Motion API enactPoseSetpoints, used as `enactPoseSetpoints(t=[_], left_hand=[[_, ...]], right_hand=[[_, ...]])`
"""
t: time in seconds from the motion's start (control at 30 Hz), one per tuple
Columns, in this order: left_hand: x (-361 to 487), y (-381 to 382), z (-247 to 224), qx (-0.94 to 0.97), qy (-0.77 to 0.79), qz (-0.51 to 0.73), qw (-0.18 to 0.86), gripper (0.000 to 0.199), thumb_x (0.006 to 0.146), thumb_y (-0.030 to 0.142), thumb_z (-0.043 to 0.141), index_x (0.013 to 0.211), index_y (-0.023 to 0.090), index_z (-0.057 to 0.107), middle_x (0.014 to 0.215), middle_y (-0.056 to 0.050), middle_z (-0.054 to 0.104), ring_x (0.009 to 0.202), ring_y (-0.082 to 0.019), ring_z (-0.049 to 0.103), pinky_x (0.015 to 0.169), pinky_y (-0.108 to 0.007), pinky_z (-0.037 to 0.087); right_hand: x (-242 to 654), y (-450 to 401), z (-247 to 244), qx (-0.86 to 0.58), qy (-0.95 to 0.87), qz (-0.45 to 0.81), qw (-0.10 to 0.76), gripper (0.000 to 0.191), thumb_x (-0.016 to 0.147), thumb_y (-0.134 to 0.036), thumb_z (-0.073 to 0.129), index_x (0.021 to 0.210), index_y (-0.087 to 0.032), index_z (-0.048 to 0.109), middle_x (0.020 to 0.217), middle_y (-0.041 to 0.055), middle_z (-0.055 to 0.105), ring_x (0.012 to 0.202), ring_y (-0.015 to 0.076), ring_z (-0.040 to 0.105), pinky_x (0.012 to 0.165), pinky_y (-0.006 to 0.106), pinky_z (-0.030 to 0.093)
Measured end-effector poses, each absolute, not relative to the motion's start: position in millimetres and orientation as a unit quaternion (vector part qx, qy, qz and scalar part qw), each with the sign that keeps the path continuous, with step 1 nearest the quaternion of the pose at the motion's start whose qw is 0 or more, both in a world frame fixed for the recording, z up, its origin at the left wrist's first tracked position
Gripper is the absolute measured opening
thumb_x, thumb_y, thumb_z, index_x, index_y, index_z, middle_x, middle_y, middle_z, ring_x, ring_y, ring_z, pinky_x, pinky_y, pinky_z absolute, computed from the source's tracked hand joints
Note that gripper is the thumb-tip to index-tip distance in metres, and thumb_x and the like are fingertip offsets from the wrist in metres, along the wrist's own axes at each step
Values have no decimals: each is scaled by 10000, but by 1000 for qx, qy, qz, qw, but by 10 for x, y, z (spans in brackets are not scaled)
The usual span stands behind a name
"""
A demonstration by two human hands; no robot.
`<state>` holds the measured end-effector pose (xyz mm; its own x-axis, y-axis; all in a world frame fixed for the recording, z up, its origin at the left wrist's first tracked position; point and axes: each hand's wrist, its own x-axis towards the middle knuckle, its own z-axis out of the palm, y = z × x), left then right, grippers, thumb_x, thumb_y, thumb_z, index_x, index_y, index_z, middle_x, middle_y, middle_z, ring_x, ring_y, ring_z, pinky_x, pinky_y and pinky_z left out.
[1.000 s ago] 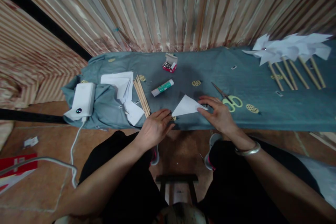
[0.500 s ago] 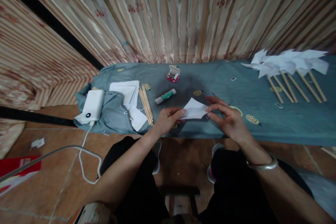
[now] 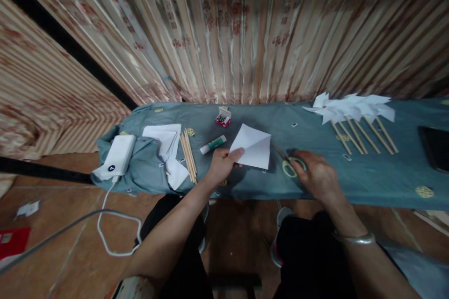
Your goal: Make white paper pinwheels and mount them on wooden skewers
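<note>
A creased white paper square (image 3: 253,146) is pinched at its lower left corner between the thumb and fingers of my left hand (image 3: 224,164). To the right of the paper, my right hand (image 3: 314,170) has its fingers on the handles of green-handled scissors (image 3: 288,166), whose blades point up and left toward the paper. A glue stick (image 3: 213,144) lies just left of the paper. Behind it stands an open small red box (image 3: 223,117) of metal pins. Thin wooden sticks (image 3: 188,156) lie beside stacked white paper sheets (image 3: 164,135).
White paper pinwheels on sticks (image 3: 354,108) lie at the right back of the cloth-covered table (image 3: 382,177). A dark phone-like object (image 3: 437,147) is at the far right. A white power bank (image 3: 119,155) with a cable sits at the left end. Curtains hang behind.
My right hand has let go of the paper and moved right onto the scissors. The paper now lies more opened out in my left hand. The camera view has shifted.
</note>
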<state>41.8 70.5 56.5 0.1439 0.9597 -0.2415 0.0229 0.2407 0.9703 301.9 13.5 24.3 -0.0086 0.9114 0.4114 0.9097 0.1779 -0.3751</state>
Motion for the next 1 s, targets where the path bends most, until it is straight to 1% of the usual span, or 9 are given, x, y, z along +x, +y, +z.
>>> enactPoseSetpoints(t=[0.07, 0.23, 0.3, 0.4, 0.53, 0.63, 0.73, 0.87, 1.0], left_hand=[[411, 785, 586, 506, 522, 414, 548, 433, 719, 509, 721, 501, 159, 589, 490, 13, 553, 479, -111, 490, 493, -241, 425], [380, 939, 608, 576, 533, 449, 428, 449, 758, 460, 699, 463, 165, 531, 495, 25, 514, 516, -104, 468, 509, -231, 371], [410, 978, 619, 551, 522, 460, 460, 433, 744, 484, 705, 490, 162, 567, 509, 18, 546, 510, -111, 494, 512, -238, 392], [493, 1004, 635, 479, 494, 482, 543, 407, 677, 530, 742, 572, 147, 652, 577, -13, 637, 523, -129, 561, 530, -258, 464], [571, 1028, 634, 442, 471, 505, 573, 437, 612, 561, 777, 604, 134, 682, 584, -28, 660, 492, -119, 561, 517, -256, 483], [554, 1076, 614, 466, 480, 509, 541, 466, 621, 599, 762, 563, 148, 661, 552, -16, 643, 487, -121, 551, 504, -250, 465], [483, 1140, 587, 514, 504, 502, 480, 482, 662, 623, 724, 522, 170, 635, 529, -2, 627, 510, -136, 557, 511, -252, 445], [380, 1204, 574, 555, 517, 505, 413, 412, 741, 533, 690, 528, 183, 647, 548, 3, 628, 548, -142, 565, 538, -249, 421], [353, 1223, 621, 531, 517, 520, 424, 356, 741, 443, 710, 511, 184, 626, 521, 19, 590, 526, -134, 545, 533, -245, 406]], right_hand=[[3076, 131, 164, -641, -733, -29, 228, 307, 927, -338, 500, 1065, -135, 683, 1013, 187, 740, 924, 337, 692, 861, 497, 541], [2970, 135, 150, -648, -732, -105, 183, 303, 906, -308, 530, 1080, -108, 677, 1081, 223, 708, 964, 348, 658, 852, 488, 535], [2920, 145, 172, -654, -727, -112, 179, 284, 905, -287, 530, 1090, -125, 670, 1070, 202, 713, 952, 335, 666, 846, 468, 539], [2915, 158, 181, -668, -722, -83, 161, 241, 892, -242, 536, 1077, -154, 664, 1004, 159, 734, 847, 299, 700, 762, 412, 557], [2948, 148, 215, -682, -718, -67, 118, 201, 864, -224, 571, 1024, -155, 671, 954, 155, 733, 742, 284, 712, 655, 384, 550], [2920, 122, 288, -689, -717, -74, 75, 176, 866, -219, 584, 996, -143, 676, 938, 149, 733, 712, 269, 714, 627, 362, 539], [2885, 85, 356, -693, -716, -64, 52, 208, 875, -209, 594, 1052, -128, 665, 985, 146, 737, 743, 253, 724, 638, 335, 535], [2898, 18, 378, -694, -717, -42, 50, 228, 889, -217, 593, 1083, -114, 654, 1010, 155, 741, 782, 257, 734, 674, 333, 544], [2929, -70, 359, -688, -723, -32, 53, 226, 888, -211, 591, 1076, -103, 655, 987, 159, 746, 765, 265, 739, 658, 341, 553]])
